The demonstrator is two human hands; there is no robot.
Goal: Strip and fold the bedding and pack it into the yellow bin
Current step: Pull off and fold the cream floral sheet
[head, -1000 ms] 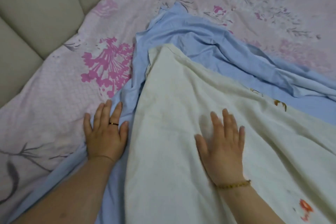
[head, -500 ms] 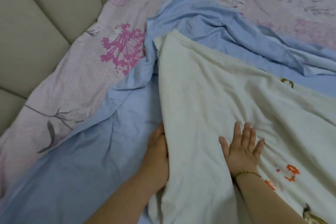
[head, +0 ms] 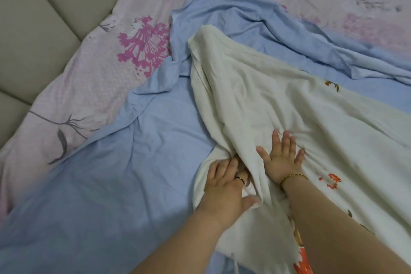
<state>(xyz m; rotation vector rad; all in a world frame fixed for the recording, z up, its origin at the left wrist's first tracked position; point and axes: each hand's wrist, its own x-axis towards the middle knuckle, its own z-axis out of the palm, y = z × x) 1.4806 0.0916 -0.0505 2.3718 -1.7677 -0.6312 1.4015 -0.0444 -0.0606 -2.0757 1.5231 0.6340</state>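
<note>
Head view: gripping white sheet [head: 255, 95] by its fold with left hand [head: 226, 187], pressing it with flat, released right hand [head: 281, 159] just beside, length running ahead of both.

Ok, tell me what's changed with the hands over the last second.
The left hand came off the blue sheet, moved right and now grips the white sheet at its bunched edge. The right hand stays flat on it, wrinkles gathering around it. The floral cover is unchanged.

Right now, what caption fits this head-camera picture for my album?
Left hand grips the cream sheet at its edge; right hand presses it flat over the blue sheet.
</note>
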